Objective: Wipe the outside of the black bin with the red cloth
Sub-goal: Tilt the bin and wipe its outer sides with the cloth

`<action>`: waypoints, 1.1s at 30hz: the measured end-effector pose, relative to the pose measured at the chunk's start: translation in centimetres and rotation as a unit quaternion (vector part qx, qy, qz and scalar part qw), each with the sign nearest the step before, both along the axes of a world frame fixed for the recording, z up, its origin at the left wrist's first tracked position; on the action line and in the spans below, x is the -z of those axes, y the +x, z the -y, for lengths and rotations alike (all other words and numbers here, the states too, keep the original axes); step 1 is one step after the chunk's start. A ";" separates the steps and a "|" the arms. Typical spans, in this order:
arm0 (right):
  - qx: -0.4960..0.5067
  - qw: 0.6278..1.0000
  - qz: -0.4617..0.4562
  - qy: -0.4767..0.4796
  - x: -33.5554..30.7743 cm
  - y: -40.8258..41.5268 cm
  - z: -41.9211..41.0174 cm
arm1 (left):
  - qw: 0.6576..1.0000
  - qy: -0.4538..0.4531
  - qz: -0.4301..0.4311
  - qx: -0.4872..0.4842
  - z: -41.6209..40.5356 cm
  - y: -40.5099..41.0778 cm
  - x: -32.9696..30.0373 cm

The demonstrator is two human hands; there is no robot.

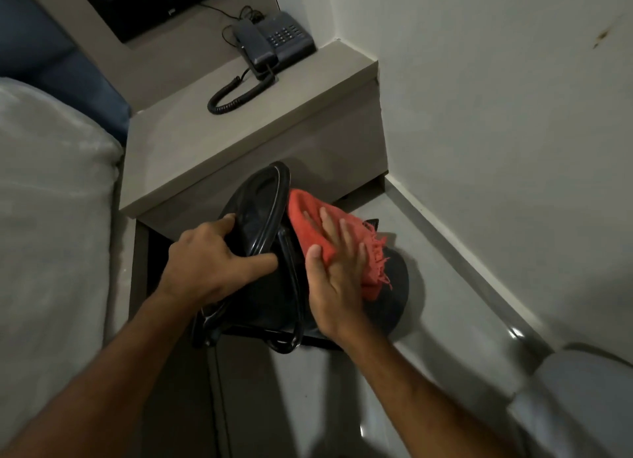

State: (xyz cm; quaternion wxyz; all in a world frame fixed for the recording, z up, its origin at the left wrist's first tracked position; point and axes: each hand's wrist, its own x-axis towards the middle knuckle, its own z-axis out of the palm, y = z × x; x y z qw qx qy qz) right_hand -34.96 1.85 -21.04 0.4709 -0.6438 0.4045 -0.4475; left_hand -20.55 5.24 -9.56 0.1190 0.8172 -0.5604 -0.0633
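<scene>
The black bin [270, 293] is tipped on the floor in front of the bedside table, its lid end pointing up and away. My left hand [209, 255] grips the bin's lid and rim, thumb across the front. The red cloth [308, 218], frayed at one edge, lies on the bin's right side. My right hand [337, 262] presses flat on the cloth with fingers spread. The bin's lower left side is hidden behind my left forearm.
A grey bedside table [246, 129] stands just behind the bin with a dark corded telephone [274, 41] on it. The bed with white linen [51, 201] is on the left. A wall and skirting [479, 252] run along the right. Glossy floor lies below.
</scene>
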 end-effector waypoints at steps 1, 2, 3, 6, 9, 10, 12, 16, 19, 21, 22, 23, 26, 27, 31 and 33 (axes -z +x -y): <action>-0.002 1.000 -0.011 -0.011 0.2 -0.4 0.2 | 1.000 -0.005 0.000 0.008 0.0 0.0 -0.1; -0.004 1.000 -0.020 -0.013 0.1 -0.9 0.7 | 1.000 0.014 0.001 0.028 -0.2 0.1 -0.2; -0.007 1.000 -0.029 -0.008 0.2 -1.1 1.2 | 0.997 0.057 0.000 0.056 -0.6 0.5 -0.1; -0.011 0.998 -0.040 0.051 0.1 -1.0 2.9 | 0.978 0.168 0.006 0.123 -1.8 1.5 -0.1; -0.026 0.993 -0.071 0.089 -0.5 -0.7 4.3 | 0.975 0.159 0.054 0.146 -2.2 2.1 0.1; -0.028 0.993 -0.058 0.095 -0.5 -0.7 4.6 | 0.979 0.140 0.054 0.140 -2.0 2.0 0.1; -0.046 0.997 -0.027 0.061 0.1 -1.2 4.4 | 0.986 0.109 0.055 0.111 -1.4 1.8 0.0; -0.062 0.990 -0.089 -0.093 5.6 -4.2 1.4 | 0.993 0.098 0.042 0.046 -0.5 1.9 -0.2; 0.018 0.989 -0.149 -0.006 8.7 -6.7 2.4 | 0.993 0.106 0.048 0.018 -0.1 2.0 -0.5; 0.031 0.989 -0.135 0.049 7.9 -6.2 3.4 | 0.992 0.105 0.064 0.012 0.7 1.9 -0.4; 0.021 0.994 -0.105 0.037 7.0 -5.1 3.3 | 0.992 0.103 0.071 0.007 1.2 1.7 -0.4; 0.003 0.998 -0.066 0.014 6.0 -3.8 2.9 | 0.992 0.103 0.078 0.001 1.6 1.5 -0.3; -0.026 0.999 -0.012 -0.043 4.5 -0.7 -0.1 | 0.991 0.111 0.077 -0.013 2.5 1.3 -0.6; -0.024 0.998 -0.027 -0.057 5.4 -0.6 -1.2 | 0.991 0.113 0.070 -0.009 2.4 1.3 -0.7; 0.039 0.992 -0.113 -0.039 11.5 -4.7 -2.8 | 0.989 0.125 0.074 -0.004 2.5 1.1 -0.7; 0.082 0.990 -0.096 0.062 12.2 -5.5 -1.9 | 0.987 0.120 0.102 -0.010 2.8 0.8 -0.6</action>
